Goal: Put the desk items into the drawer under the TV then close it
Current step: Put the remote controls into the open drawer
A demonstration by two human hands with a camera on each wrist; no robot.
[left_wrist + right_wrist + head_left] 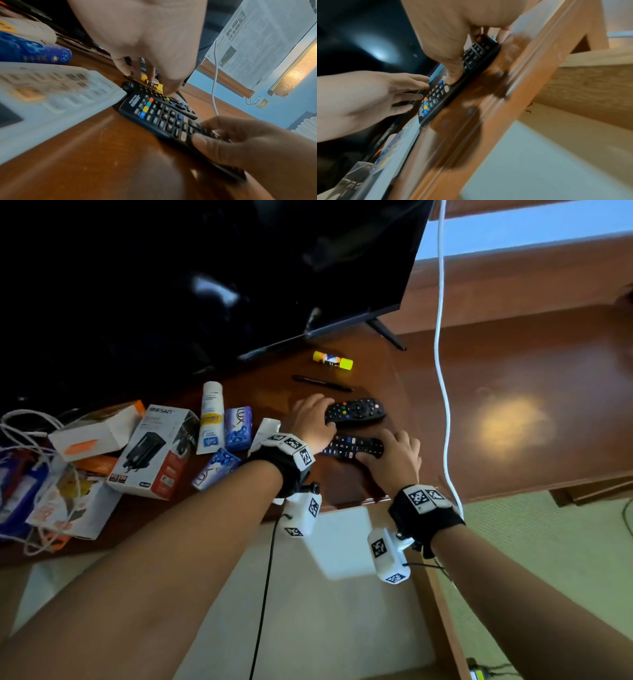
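Two black remotes lie side by side on the brown desk (pixel 513 364) in front of the TV (pixel 205 268). My left hand (pixel 317 414) grips the left end of the far remote (pixel 358 409), fingers over its far edge and thumb on the near side. The right end of the near remote (pixel 352 446) is in my right hand (pixel 387 451). In the right wrist view my thumb presses its buttons (pixel 436 97) and my fingers curl round its tip. A yellow glue stick (pixel 333 360) and a black pen (pixel 322 383) lie behind them. Below the desk edge, the drawer (pixel 442 611) stands open, pale inside.
Boxes (pixel 154 453), a white tube (pixel 210 416), two purple soap packs (pixel 238 428) and tangled cords (pixel 27 433) crowd the desk's left. A white remote-like device (pixel 51 97) lies beside my left wrist. A white cable (pixel 442 371) hangs down on the right.
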